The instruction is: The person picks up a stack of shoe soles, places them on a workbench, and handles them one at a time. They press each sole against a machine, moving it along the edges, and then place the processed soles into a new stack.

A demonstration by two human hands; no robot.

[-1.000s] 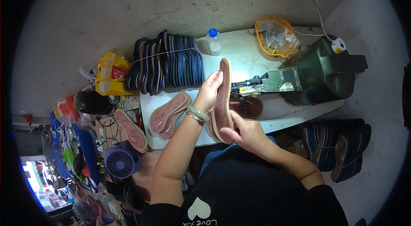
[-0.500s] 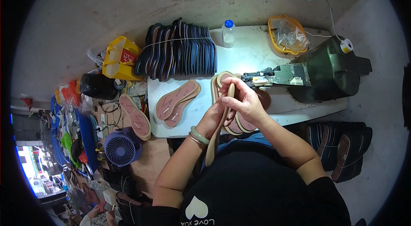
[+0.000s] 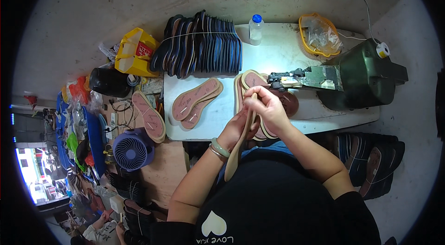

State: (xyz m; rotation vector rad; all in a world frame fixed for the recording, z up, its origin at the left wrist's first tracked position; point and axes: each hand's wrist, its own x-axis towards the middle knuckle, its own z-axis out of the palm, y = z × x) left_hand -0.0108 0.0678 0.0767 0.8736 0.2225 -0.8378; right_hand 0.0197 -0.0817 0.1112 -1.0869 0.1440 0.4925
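Tilted on edge, a tan shoe insole [image 3: 237, 157] stands between my hands, its lower end close to my black shirt. My left hand [image 3: 235, 130], below a pale green bangle, grips it from the left side. At its upper end my right hand [image 3: 272, 111] is closed with thumb and fingers pinching the edge. Behind and under my hands lie several pinkish-brown insoles [image 3: 254, 79], partly hidden. Another overlapping stack of insoles [image 3: 197, 101] rests to the left on the white table [image 3: 273, 52].
The dark green sewing machine [image 3: 368, 78] fills the table's right side. At the back are a strapped row of dark soles [image 3: 204, 48], a bottle [image 3: 255, 30] and a yellow basket [image 3: 320, 36]. Left are a purple fan [image 3: 133, 150] and more insoles [image 3: 149, 119]. Bundled soles [image 3: 371, 161] stand right.
My right fingers have curled in to pinch the insole's upper end, where the hand was more open before. The whole view has shifted slightly.
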